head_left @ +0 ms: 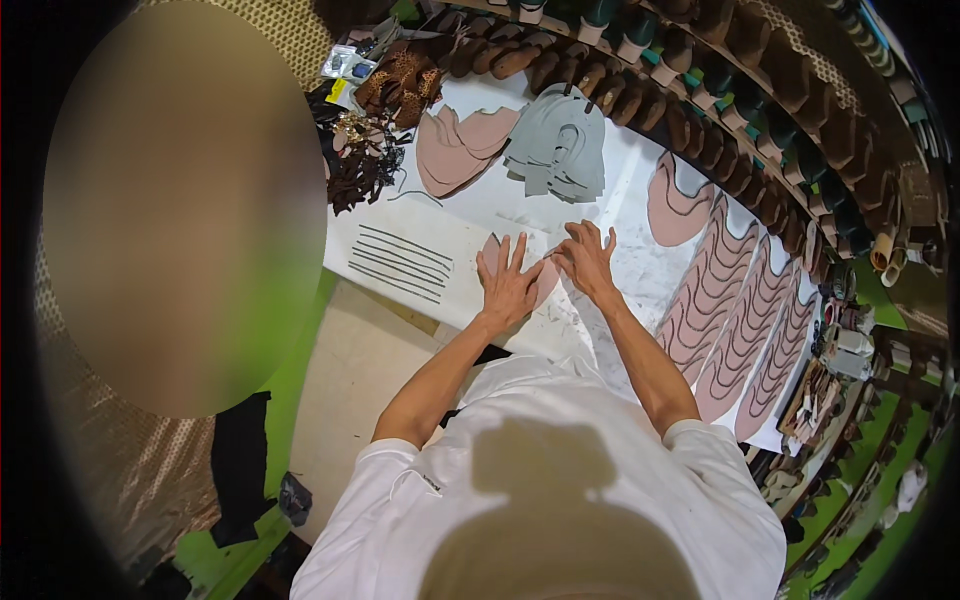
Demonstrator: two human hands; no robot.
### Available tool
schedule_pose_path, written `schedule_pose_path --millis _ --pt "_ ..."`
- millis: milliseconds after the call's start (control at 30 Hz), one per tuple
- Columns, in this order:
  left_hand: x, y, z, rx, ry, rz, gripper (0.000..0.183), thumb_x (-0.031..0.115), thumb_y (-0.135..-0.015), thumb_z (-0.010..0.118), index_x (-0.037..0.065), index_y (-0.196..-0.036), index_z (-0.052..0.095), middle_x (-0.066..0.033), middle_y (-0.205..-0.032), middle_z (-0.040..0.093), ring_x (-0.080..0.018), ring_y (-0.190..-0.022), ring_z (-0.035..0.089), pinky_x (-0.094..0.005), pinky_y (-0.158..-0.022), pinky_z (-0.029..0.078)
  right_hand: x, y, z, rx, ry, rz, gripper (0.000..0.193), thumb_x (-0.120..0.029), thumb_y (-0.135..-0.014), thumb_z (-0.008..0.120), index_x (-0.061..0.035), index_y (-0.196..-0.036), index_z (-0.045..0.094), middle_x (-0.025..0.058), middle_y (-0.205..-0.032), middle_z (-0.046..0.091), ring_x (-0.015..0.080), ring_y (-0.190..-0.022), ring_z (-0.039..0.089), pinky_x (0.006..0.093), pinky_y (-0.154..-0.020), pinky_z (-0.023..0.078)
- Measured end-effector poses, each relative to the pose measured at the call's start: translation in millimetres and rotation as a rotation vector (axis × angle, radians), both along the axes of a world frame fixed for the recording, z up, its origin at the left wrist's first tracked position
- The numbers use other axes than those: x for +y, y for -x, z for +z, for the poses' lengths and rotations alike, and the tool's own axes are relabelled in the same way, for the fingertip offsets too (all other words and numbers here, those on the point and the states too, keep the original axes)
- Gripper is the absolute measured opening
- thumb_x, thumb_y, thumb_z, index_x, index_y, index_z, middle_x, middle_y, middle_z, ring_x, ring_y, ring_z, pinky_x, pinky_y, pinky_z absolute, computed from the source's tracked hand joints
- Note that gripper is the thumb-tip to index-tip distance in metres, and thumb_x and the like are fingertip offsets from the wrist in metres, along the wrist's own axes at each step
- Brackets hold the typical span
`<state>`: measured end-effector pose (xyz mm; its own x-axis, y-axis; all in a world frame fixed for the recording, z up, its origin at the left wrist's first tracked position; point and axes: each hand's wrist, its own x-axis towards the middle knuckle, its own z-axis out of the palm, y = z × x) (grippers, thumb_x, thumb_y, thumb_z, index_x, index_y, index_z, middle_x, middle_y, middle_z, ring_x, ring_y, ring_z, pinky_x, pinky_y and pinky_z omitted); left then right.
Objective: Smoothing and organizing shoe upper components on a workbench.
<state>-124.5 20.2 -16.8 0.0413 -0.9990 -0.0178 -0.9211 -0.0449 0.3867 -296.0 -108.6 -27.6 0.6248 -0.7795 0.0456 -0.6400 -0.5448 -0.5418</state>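
My left hand (pixel 511 287) lies flat with its fingers spread over a pink shoe-upper piece (pixel 547 281), pressing it on the white table. Beside it, my right hand (pixel 588 262) bends over the same piece's upper edge. Its thumb and index finger come together there; whatever they pinch is too small to make out. Several thin dark strips (pixel 400 262) lie in a row left of my hands. Beyond the hands sit a stack of pink pieces (pixel 462 148) and a pile of light grey cut pieces (pixel 560 150).
Overlapping pink pieces with dark curved edges (pixel 705 285) run in rows at the right. Shoe lasts (pixel 640 100) crowd racks along the far side. Brown and dark straps (pixel 365 170) heap at the far left corner. A blurred area covers the left.
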Motion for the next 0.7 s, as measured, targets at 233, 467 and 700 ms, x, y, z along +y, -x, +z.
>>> schedule_pose_path --millis 233,467,700 --pt "-4.9 0.1 0.9 0.04 -0.011 0.013 0.042 0.023 -0.09 0.067 0.024 -0.132 0.07 -0.0163 -0.175 0.017 -0.0439 -0.158 0.016 -0.0803 -0.111 0.009 -3.2 -4.5 1.9 0.024 0.002 -0.005 0.019 -0.03 -0.086 0.079 -0.0112 -0.09 0.077 0.0073 -0.14 0.057 0.0359 -0.145 0.039 0.0732 -0.118 0.01" --pt "-6.2 -1.0 0.5 0.042 -0.021 0.027 0.043 0.022 -0.09 0.067 0.023 -0.133 0.07 -0.0167 -0.174 0.018 -0.0435 -0.157 0.016 -0.0797 -0.112 0.009 -4.5 -6.9 1.7 0.046 0.012 0.005 0.019 -0.029 -0.086 0.079 -0.0109 -0.088 0.077 0.0075 -0.139 0.058 0.0363 -0.144 0.04 0.0735 -0.118 0.01" --pt "-6.3 -0.3 1.9 0.046 -0.037 0.016 0.052 0.019 -0.09 0.066 0.028 -0.141 0.066 -0.0161 -0.175 0.016 -0.0435 -0.159 0.013 -0.0797 -0.114 0.007 -3.6 -9.6 7.2 0.037 0.023 -0.016 0.018 -0.028 -0.084 0.08 -0.0104 -0.086 0.077 0.0064 -0.137 0.059 0.0348 -0.142 0.043 0.0741 -0.118 0.01"
